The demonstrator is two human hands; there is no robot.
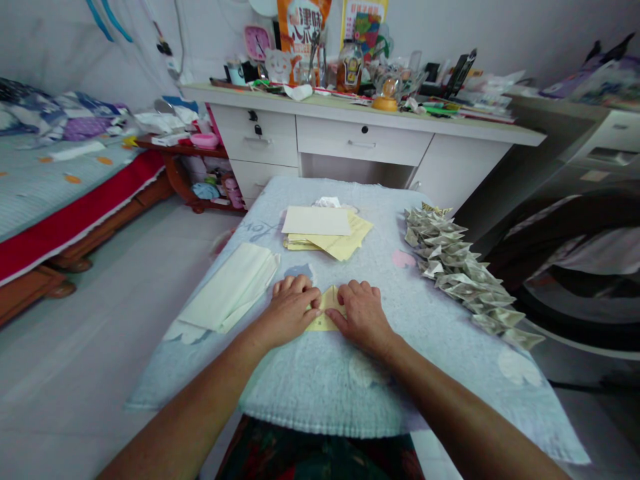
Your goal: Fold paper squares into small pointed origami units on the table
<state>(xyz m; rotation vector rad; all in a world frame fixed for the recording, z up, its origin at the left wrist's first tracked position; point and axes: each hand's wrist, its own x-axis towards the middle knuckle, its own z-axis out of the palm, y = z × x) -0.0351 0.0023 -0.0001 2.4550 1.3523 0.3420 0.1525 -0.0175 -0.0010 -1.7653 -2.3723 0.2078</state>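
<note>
A small sheet of yellow paper point(323, 323), partly folded, lies on the cloth-covered table in front of me. My left hand point(295, 303) grips its left side, fingers curled and thumb near the middle. On the right side, my right hand point(361, 312) pinches the paper, its thumb pressed close to the other thumb. Both hands cover much of the sheet. Just beyond them sits a stack of yellow paper point(350, 245) with a pale card point(316, 221) on top. To the left is a folded pale-green paper bundle point(233, 287).
Rows of folded grey-gold paper pieces point(455, 267) run along the table's right side. The light blue tablecloth point(320, 393) hangs over the near edge. A cluttered white desk point(360, 137) stands behind, a bed point(65, 193) at left, a washing machine point(590, 220) at right.
</note>
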